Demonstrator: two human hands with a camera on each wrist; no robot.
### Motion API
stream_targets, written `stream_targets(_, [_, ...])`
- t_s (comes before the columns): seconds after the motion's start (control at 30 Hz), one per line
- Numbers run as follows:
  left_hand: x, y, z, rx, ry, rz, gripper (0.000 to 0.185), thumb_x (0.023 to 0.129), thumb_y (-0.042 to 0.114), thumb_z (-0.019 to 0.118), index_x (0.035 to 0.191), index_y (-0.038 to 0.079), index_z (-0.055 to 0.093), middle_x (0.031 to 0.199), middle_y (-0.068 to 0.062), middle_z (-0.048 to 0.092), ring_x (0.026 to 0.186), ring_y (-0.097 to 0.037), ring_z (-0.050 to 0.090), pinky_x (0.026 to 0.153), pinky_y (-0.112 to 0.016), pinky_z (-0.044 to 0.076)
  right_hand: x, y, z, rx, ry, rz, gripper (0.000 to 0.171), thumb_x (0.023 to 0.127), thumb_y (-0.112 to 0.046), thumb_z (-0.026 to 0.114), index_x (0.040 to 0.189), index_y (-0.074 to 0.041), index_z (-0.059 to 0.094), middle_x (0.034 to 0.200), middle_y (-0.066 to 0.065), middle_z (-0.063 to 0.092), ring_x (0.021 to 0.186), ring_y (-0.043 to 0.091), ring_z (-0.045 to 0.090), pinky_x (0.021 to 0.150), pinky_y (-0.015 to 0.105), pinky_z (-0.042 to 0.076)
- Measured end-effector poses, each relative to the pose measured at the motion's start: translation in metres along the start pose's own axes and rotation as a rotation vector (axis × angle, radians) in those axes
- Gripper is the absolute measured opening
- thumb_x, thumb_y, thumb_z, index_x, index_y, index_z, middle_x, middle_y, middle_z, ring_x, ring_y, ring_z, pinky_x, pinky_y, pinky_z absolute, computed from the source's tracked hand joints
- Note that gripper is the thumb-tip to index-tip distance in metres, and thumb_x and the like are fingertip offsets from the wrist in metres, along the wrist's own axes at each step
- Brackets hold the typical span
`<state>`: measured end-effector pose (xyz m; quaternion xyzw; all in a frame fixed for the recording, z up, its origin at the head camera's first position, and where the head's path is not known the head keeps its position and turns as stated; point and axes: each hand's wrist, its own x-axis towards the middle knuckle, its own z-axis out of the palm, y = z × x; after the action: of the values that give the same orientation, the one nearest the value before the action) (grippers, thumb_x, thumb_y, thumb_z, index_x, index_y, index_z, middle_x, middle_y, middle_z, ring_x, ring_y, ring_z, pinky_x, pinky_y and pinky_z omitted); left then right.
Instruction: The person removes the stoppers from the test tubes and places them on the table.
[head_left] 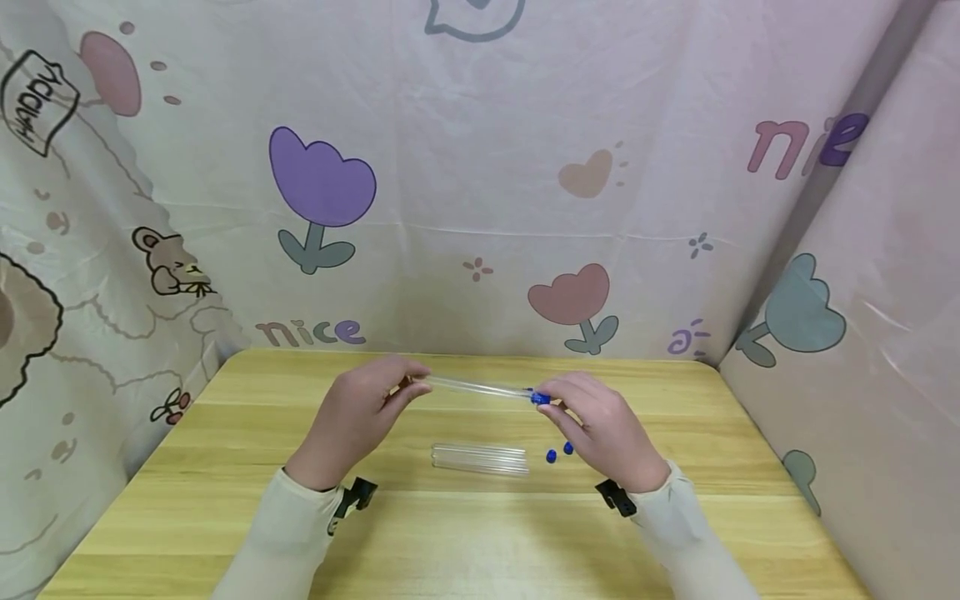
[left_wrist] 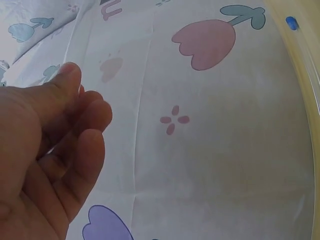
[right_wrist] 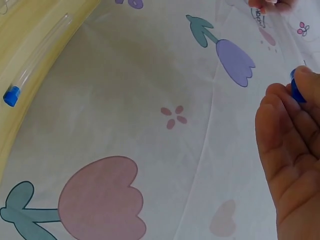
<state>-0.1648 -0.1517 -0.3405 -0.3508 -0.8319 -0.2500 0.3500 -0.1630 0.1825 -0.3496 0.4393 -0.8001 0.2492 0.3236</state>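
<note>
A thin clear tube spans the space between my two hands above the table. My left hand pinches its left end between thumb and fingers. At the other end, my right hand pinches a blue cap, which sits at the tube's tip. Several clear tubes lie side by side on the table in front, with two loose blue caps to their right, partly under the right hand in the head view. In the right wrist view, a tube with a blue cap lies on the wooden surface.
The light wooden table ends at a printed cloth that hangs behind it and along both sides. A small black camera mount is strapped on the left wrist, another on the right.
</note>
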Motion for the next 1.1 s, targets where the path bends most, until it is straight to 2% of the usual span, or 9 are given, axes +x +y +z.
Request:
stream_targets(0.1, [-0.0003,-0.0017,-0.0010,-0.017,-0.013,0.025,0.021,0.087,0.012,0.082,0.106,0.010,0.073,0.095,0.003,0.074,0.077,-0.007,0.065,0.068,-0.026,0.056,0.0004,0.0008,-0.0010,0.027,-0.019,-0.020,0.020,0.093,-0.008,0.077,0.113,-0.007,0.072,0.108,0.001,0.073,0.100,0.017,0.068,0.083,0.024,0.056])
stream_targets(0.23, [-0.0003,-0.0033,-0.0016,-0.037,-0.020,0.057,0.021,0.087,0.010,0.081,0.106,0.010,0.073,0.096,0.003,0.074,0.080,-0.008,0.068,0.072,-0.027,0.058,0.0007,0.0029,-0.0014,0.052,-0.027,-0.043,0.021,0.092,-0.006,0.077,0.112,-0.008,0.072,0.108,0.000,0.073,0.099,0.016,0.068,0.084,0.024,0.055])
stream_targets(0.33, [-0.0005,-0.0031,-0.0015,-0.034,-0.017,0.048,0.021,0.086,0.010,0.082,0.105,0.010,0.074,0.094,0.004,0.074,0.074,-0.007,0.063,0.066,-0.024,0.054,0.0000,0.0035,-0.0010,0.054,-0.018,-0.026,0.014,0.099,-0.015,0.072,0.111,-0.008,0.072,0.105,-0.001,0.073,0.095,0.013,0.068,0.081,0.022,0.054])
stream_targets(0.43, [-0.0008,-0.0014,-0.0005,-0.031,-0.027,0.029,0.020,0.086,0.013,0.084,0.103,0.011,0.074,0.091,0.006,0.072,0.070,-0.004,0.058,0.059,-0.020,0.048,-0.0009,0.0029,-0.0001,0.041,0.029,0.010,0.018,0.104,-0.024,0.066,0.108,-0.007,0.072,0.099,-0.001,0.072,0.086,0.011,0.067,0.075,0.020,0.054])
stream_targets(0.57, [-0.0009,0.0014,0.0014,-0.041,-0.057,0.013,0.018,0.087,0.014,0.084,0.101,0.013,0.073,0.090,0.007,0.070,0.072,-0.002,0.056,0.058,-0.019,0.045,-0.0023,0.0024,0.0018,0.010,0.111,0.045,0.026,0.105,-0.029,0.063,0.103,-0.005,0.071,0.091,0.001,0.072,0.076,0.012,0.065,0.068,0.023,0.056])
stream_targets(0.67, [-0.0011,0.0016,0.0014,-0.037,-0.066,-0.002,0.017,0.087,0.016,0.084,0.101,0.014,0.073,0.090,0.009,0.070,0.072,-0.001,0.057,0.057,-0.019,0.045,-0.0023,0.0019,0.0028,-0.007,0.127,0.050,0.028,0.105,-0.032,0.063,0.101,-0.006,0.072,0.092,0.000,0.073,0.075,0.013,0.064,0.065,0.023,0.055])
stream_targets(0.77, [-0.0018,-0.0001,-0.0005,-0.021,-0.057,-0.010,0.018,0.087,0.017,0.085,0.101,0.015,0.073,0.089,0.009,0.070,0.068,0.000,0.054,0.056,-0.019,0.044,-0.0013,0.0011,0.0026,-0.004,0.092,0.031,0.024,0.104,-0.031,0.065,0.101,-0.008,0.072,0.094,-0.001,0.074,0.075,0.012,0.062,0.063,0.023,0.053])
stream_targets(0.93, [-0.0019,-0.0029,-0.0037,-0.002,-0.053,-0.004,0.017,0.089,0.016,0.082,0.104,0.014,0.075,0.091,0.009,0.072,0.063,-0.001,0.048,0.056,-0.020,0.044,0.0004,0.0009,0.0002,0.051,-0.003,-0.027,0.020,0.104,-0.027,0.066,0.106,-0.008,0.073,0.101,0.000,0.074,0.086,0.012,0.066,0.072,0.021,0.056])
stream_targets(1.1, [-0.0021,-0.0049,-0.0032,0.005,-0.050,0.008,0.018,0.089,0.016,0.081,0.106,0.013,0.075,0.094,0.008,0.074,0.068,-0.001,0.053,0.059,-0.021,0.048,0.0009,0.0019,-0.0001,0.084,-0.024,-0.071,0.019,0.106,-0.023,0.062,0.110,-0.006,0.071,0.104,0.000,0.073,0.092,0.014,0.068,0.074,0.019,0.055])
